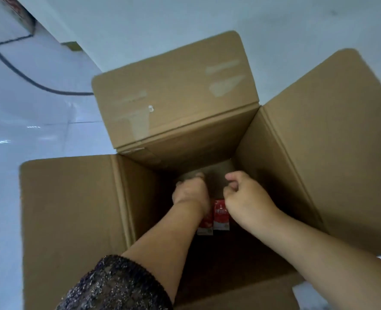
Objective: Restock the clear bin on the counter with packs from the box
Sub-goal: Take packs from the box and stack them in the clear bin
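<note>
Packs (221,214), red ones, lie flat and side by side on the floor of the cardboard box (73,209), between our wrists. Their long axis runs away from us, pale ends nearest. Our left hand (190,191) and right hand (248,196) both reach in with fingers curled; whether either grips anything we cannot tell. We should take each pack across its narrow width and lift straight up, clear of the walls.

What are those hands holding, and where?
Cannot tell: left hand and right hand curl above the red packs in the box, grip hidden.
</note>
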